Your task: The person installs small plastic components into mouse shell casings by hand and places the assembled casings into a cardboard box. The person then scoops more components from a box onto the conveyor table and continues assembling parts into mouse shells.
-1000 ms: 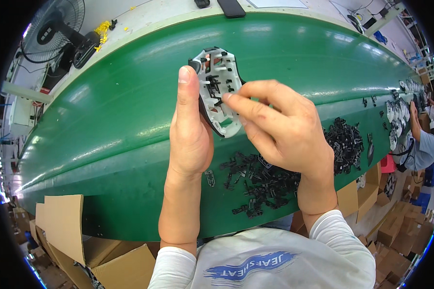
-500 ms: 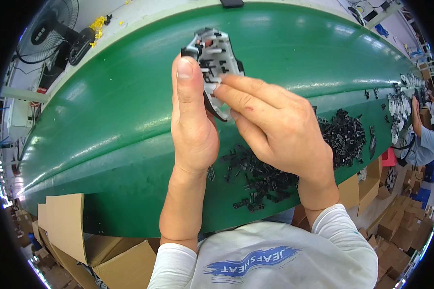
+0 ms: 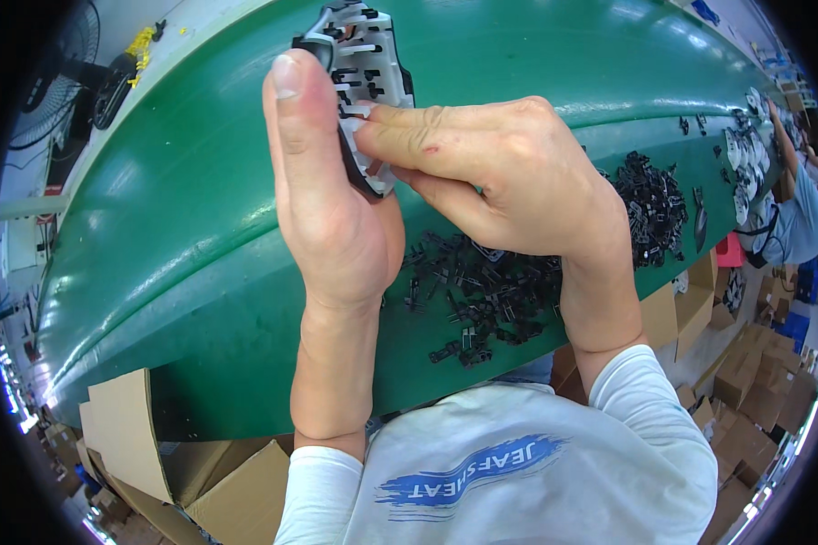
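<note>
A white-and-black plastic shell point(image 3: 384, 65) is gripped in the left hand point(image 3: 323, 186), its near end touched by the right hand point(image 3: 509, 173); whether anything is pinched there cannot be told. Probably light and stiff, it is best held from outside.

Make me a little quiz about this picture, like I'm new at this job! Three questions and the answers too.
1. Which hand has its thumb sticking up beside the white-and-black shell?
2. True or false: a fan stands at the upper left of the picture.
3. Fill in the colour: the loose parts heaped on the green work surface are ____.

Key:
1. The left hand; the right hand has its fingertips at the shell's open side.
2. True.
3. Black.
</note>
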Demonstrator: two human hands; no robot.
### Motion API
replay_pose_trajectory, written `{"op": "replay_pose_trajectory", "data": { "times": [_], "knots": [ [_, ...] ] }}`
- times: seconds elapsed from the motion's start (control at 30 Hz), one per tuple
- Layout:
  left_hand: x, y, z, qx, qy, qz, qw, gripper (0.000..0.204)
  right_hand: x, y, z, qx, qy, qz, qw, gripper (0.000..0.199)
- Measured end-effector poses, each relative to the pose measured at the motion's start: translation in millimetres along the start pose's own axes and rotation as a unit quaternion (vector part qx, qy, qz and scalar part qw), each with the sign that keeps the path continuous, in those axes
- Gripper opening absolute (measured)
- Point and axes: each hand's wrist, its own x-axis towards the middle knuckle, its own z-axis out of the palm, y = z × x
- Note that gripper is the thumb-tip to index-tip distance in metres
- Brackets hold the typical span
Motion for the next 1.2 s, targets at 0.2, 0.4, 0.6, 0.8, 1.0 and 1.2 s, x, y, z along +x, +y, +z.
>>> {"op": "replay_pose_trajectory", "data": {
  "times": [0.2, 0.4, 0.6, 0.8, 1.0, 1.2],
  "knots": [
    [-4.4, -0.1, 2.2, -0.011, -0.006, -0.004, 1.0, 0.048, -0.1, -4.2, 0.7, -0.019, 0.028, -0.025, 0.999, 0.029],
    [-4.1, 10.9, 4.4, -0.145, -0.032, -0.05, 0.988, 0.05, 1.6, -5.8, -2.0, -0.087, 0.084, -0.068, 0.99, 0.024],
    [-7.4, 38.4, 15.2, -0.212, 0.067, -0.141, 0.965, 0.067, 10.0, -3.3, -9.8, -0.037, 0.229, -0.101, 0.968, 0.025],
    [-2.6, 36.3, 0.1, -0.282, -0.026, -0.176, 0.943, 0.069, 11.6, -3.8, -16.3, 0.021, 0.184, -0.1, 0.978, 0.028],
    [-2.8, 33.8, -6.0, -0.349, -0.079, -0.206, 0.911, 0.069, 10.2, -7.6, -16.5, 0.06, 0.196, -0.133, 0.97, 0.031],
    [-39.3, 60.8, 7.9, -0.336, -0.082, -0.171, 0.923, 0.067, 16.4, -29.3, -33.9, 0.126, 0.159, -0.129, 0.971, 0.027]
  ]
}}
